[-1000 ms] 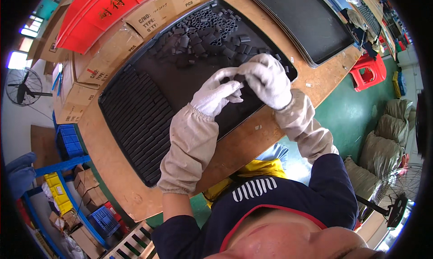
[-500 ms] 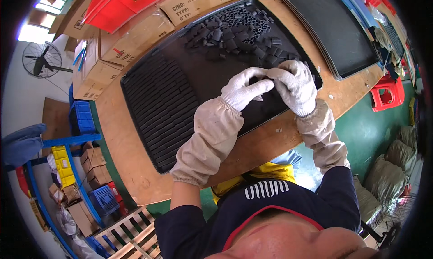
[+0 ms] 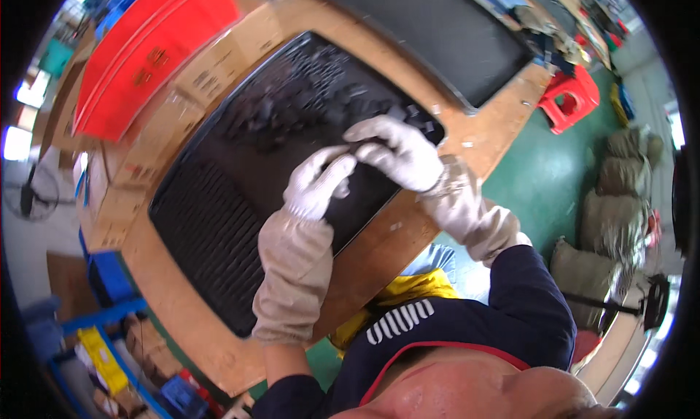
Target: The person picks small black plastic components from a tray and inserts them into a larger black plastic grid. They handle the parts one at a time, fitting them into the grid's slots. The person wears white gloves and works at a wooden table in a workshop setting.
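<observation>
Both my hands wear white knit gloves and hover over a large black tray [image 3: 281, 153]. My left hand [image 3: 317, 182] is closed in a pinch, its fingertips meeting those of my right hand. Between thumb and fingers of my right hand [image 3: 397, 155], also closed, a small black piece shows, mostly hidden. What the left fingertips hold, if anything, is hidden. Loose short black tubes [image 3: 292, 98] are heaped at the tray's far side. Black pieces [image 3: 208, 237] lie in tight rows along its left side.
The tray rests on a wooden table [image 3: 375, 255]. Cardboard boxes [image 3: 157, 138] and a red bin [image 3: 153, 54] line its far left. Behind stand stacked black trays [image 3: 437, 36]. A red stool [image 3: 569, 102] is on the green floor at the right.
The whole view has turned and shifted, and the picture is blurrier. Both hands stay together over the tray, fingertips still meeting; the right fingers have changed their bend.
</observation>
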Motion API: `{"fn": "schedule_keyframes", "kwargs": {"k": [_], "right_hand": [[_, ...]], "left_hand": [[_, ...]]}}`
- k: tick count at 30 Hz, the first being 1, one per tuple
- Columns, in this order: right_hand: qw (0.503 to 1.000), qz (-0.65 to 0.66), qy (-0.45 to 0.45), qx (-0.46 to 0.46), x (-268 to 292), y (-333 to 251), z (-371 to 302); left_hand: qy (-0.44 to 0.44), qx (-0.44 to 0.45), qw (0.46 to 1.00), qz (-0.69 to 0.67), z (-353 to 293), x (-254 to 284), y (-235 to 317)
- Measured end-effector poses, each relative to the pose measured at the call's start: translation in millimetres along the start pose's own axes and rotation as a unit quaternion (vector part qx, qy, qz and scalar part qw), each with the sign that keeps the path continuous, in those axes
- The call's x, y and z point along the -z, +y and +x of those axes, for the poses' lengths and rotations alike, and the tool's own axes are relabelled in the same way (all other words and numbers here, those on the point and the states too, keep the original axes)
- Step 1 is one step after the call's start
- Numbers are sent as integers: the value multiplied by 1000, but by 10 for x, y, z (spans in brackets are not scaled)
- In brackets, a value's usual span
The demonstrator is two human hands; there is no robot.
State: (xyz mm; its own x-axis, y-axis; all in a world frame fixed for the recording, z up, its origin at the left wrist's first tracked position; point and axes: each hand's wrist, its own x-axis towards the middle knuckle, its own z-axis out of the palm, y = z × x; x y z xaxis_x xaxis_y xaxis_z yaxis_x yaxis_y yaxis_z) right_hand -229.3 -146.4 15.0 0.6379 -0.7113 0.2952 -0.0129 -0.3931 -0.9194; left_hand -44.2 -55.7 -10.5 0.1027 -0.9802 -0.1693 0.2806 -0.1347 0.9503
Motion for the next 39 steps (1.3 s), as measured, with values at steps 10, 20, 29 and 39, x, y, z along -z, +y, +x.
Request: {"fn": "schedule_keyframes", "kwargs": {"k": [10,20,29,39], "right_hand": [[989,-96,17,114,4,120,-9],[982,-112,54,142,-130,245,-30],[984,-57,153,77,-204,229,-71],[987,-52,153,-21,-214,356,-120]], "left_hand": [[-5,22,999,-48,28,4,7],[-26,2,998,65,-16,-18,96],[48,-29,991,119,17,77,147],[242,-184,844,441,-8,977,494]]}}
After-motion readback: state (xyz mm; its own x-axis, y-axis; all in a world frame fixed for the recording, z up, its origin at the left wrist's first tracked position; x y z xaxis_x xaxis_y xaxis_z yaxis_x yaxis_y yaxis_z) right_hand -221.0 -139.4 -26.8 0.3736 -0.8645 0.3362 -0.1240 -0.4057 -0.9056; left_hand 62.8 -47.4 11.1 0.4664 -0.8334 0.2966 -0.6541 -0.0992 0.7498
